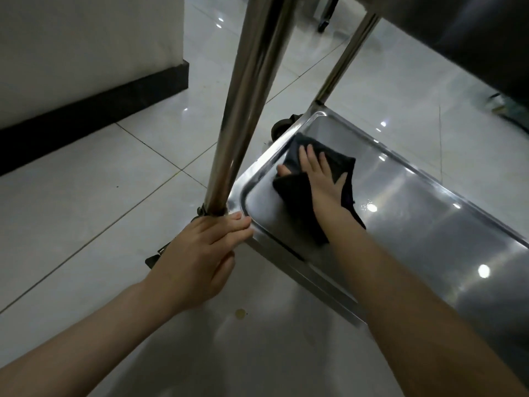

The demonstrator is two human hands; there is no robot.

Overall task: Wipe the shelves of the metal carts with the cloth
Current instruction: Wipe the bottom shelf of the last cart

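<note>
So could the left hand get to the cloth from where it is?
Probably yes: the left hand grips the post at the corner of the shelf, and the cloth lies close by under the right hand, with only the low rim between them.

I see a glossy tiled floor [100, 173], large pale tiles with thin dark joints, filling most of the frame, with small bright light reflections [185, 109] dotted across it. Upper left stands a white wall [86, 38] with a black baseboard [94, 110] along its foot
</note>
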